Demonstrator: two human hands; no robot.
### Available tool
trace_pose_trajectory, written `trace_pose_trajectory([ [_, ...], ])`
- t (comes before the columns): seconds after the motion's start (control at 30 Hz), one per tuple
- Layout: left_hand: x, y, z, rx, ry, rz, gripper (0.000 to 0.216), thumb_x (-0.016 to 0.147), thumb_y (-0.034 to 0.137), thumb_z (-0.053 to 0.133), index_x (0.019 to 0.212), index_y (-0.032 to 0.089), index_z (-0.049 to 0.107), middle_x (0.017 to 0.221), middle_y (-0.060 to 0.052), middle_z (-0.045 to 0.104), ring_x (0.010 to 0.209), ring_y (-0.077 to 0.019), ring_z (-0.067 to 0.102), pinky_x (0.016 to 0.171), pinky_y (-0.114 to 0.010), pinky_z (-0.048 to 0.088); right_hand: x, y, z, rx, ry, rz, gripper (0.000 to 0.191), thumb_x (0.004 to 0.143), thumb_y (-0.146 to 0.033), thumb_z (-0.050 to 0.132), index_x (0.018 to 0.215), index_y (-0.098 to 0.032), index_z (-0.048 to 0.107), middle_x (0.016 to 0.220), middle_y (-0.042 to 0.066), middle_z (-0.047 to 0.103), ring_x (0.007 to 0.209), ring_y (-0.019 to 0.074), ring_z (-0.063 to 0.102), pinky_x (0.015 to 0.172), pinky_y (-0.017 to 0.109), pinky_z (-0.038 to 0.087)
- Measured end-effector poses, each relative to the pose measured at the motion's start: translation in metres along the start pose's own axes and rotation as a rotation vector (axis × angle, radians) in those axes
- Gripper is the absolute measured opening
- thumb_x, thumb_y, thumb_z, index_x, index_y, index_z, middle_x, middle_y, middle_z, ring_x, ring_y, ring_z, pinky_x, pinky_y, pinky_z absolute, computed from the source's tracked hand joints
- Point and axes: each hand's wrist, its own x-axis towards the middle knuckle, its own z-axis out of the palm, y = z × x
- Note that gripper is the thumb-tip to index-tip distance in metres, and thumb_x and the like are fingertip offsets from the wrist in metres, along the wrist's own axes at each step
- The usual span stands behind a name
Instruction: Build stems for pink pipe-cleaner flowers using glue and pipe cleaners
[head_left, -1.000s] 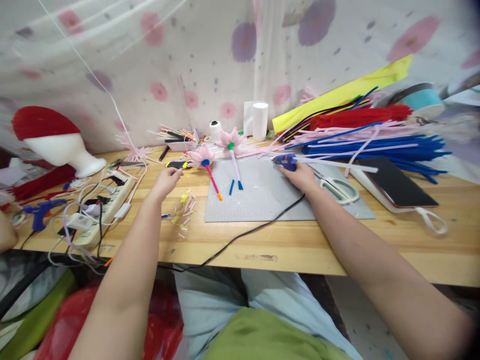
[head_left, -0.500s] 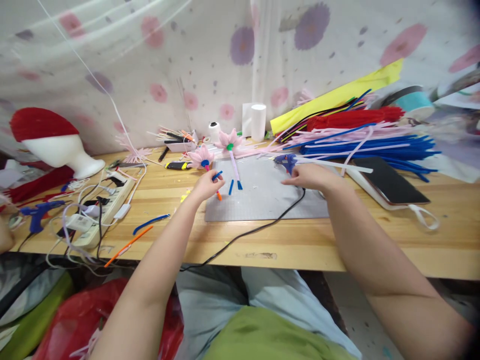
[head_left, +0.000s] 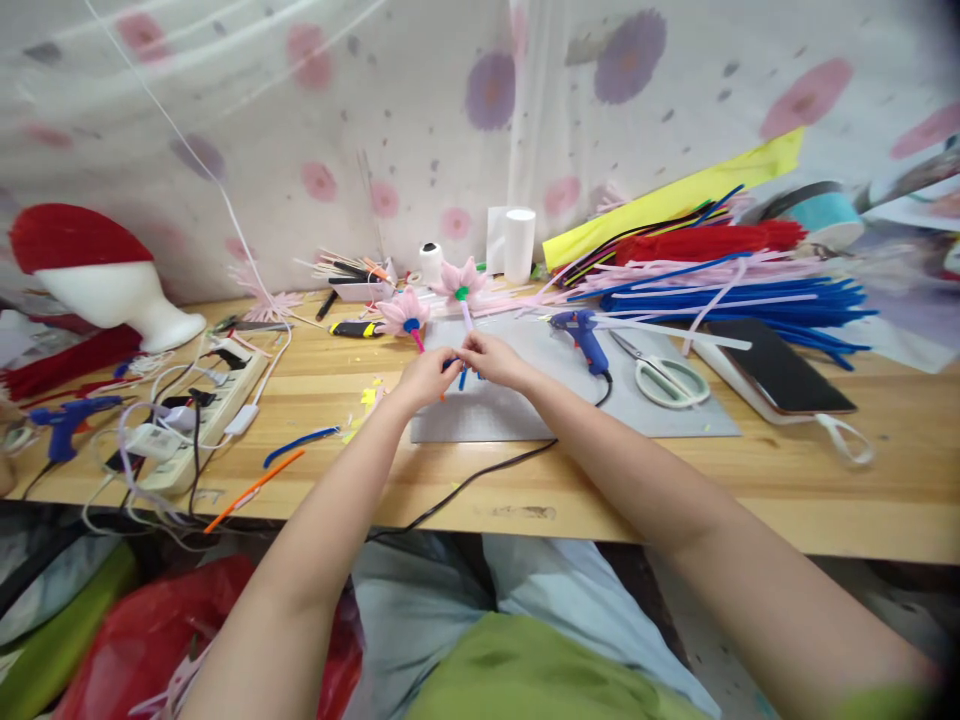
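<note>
My left hand (head_left: 429, 378) pinches a short piece of blue pipe cleaner (head_left: 449, 363) over the grey cutting mat (head_left: 517, 415). Fingertips of my right hand (head_left: 492, 358) meet it at the same blue piece, and they hide most of it. Behind my hands lie two pink pipe-cleaner flowers, one with a blue centre (head_left: 405, 314) and one with a green centre (head_left: 459, 280). The second flower's pale stem runs down behind my right hand. A blue glue gun (head_left: 585, 338) rests on the mat to the right, beside white-handled scissors (head_left: 670, 382).
Bundles of blue pipe cleaners (head_left: 720, 305) and red ones (head_left: 705, 242) lie at the back right, near a phone (head_left: 780, 362). At the left are a power strip (head_left: 202, 425), a second glue gun (head_left: 69, 420) and a foam head (head_left: 112, 300). A black cord (head_left: 480, 480) crosses the front.
My right hand has left the glue gun, which now lies on the mat, and moved left to meet my left hand at the blue pipe cleaner piece. The scissors have come into view.
</note>
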Motion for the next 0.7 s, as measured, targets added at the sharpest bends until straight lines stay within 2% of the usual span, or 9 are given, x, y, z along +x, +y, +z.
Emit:
trace_pose_trajectory([
  [0.17,0.000,-0.005,-0.005,0.101,0.006,-0.044,0.026,0.081,0.033,0.038,0.086,0.020,0.060,0.079,-0.004,0.063,0.075,-0.0173,0.056,0.067,-0.027,0.040,0.002,-0.005,-0.002,-0.072,0.037,0.073,0.017,0.085,-0.026,0.040,0.071,-0.017,0.044,0.056,-0.003,0.051,0.047,0.0066,0.044,0.049,0.018,0.034],
  [0.3,-0.009,-0.029,-0.025,0.239,-0.012,-0.133,0.025,0.082,0.033,0.035,0.084,0.022,0.058,0.089,-0.005,0.063,0.085,-0.0208,0.056,0.069,-0.030,0.039,0.005,0.010,-0.024,0.052,0.171,0.222,0.019,0.087,-0.027,0.038,0.070,-0.018,0.041,0.055,-0.003,0.048,0.043,0.0067,0.043,0.045,0.018,0.035],
  [0.4,-0.020,-0.055,-0.047,0.348,0.002,-0.352,0.031,0.084,0.035,0.029,0.081,0.021,0.057,0.088,-0.007,0.062,0.083,-0.0233,0.056,0.070,-0.033,0.038,0.004,0.027,-0.042,0.157,0.269,0.271,0.020,0.086,-0.023,0.038,0.067,-0.018,0.039,0.055,-0.004,0.045,0.045,0.0061,0.044,0.042,0.017,0.035],
  [0.5,-0.028,-0.074,-0.066,0.418,0.086,-0.537,0.046,0.085,0.046,0.022,0.074,0.017,0.056,0.077,-0.011,0.059,0.079,-0.0263,0.055,0.069,-0.038,0.039,0.000,0.037,-0.047,0.217,0.239,0.245,0.021,0.086,-0.022,0.039,0.065,-0.018,0.038,0.056,-0.003,0.044,0.046,0.0059,0.045,0.041,0.016,0.035],
  [0.6,-0.030,-0.082,-0.075,0.474,0.173,-0.566,0.027,0.084,0.030,0.036,0.093,0.013,0.055,0.092,-0.015,0.058,0.093,-0.0287,0.052,0.076,-0.040,0.038,-0.001,0.039,-0.041,0.251,0.213,0.223,0.022,0.085,-0.024,0.041,0.064,-0.018,0.038,0.054,-0.003,0.045,0.046,0.0066,0.046,0.040,0.017,0.036],
  [0.63,-0.031,-0.082,-0.076,0.484,0.208,-0.532,0.026,0.080,0.022,0.042,0.103,0.013,0.052,0.103,-0.016,0.055,0.099,-0.0284,0.049,0.080,-0.039,0.037,-0.002,0.039,-0.038,0.263,0.217,0.229,0.022,0.085,-0.025,0.042,0.064,-0.019,0.038,0.053,-0.003,0.045,0.045,0.0068,0.045,0.040,0.017,0.036],
  [0.7,-0.030,-0.079,-0.075,0.463,0.282,-0.477,0.039,0.074,0.014,0.049,0.113,0.014,0.047,0.112,-0.015,0.052,0.104,-0.0269,0.046,0.082,-0.037,0.036,-0.001,0.040,-0.032,0.283,0.226,0.258,0.024,0.084,-0.028,0.042,0.063,-0.019,0.038,0.051,-0.003,0.044,0.044,0.0071,0.044,0.041,0.017,0.036],
])
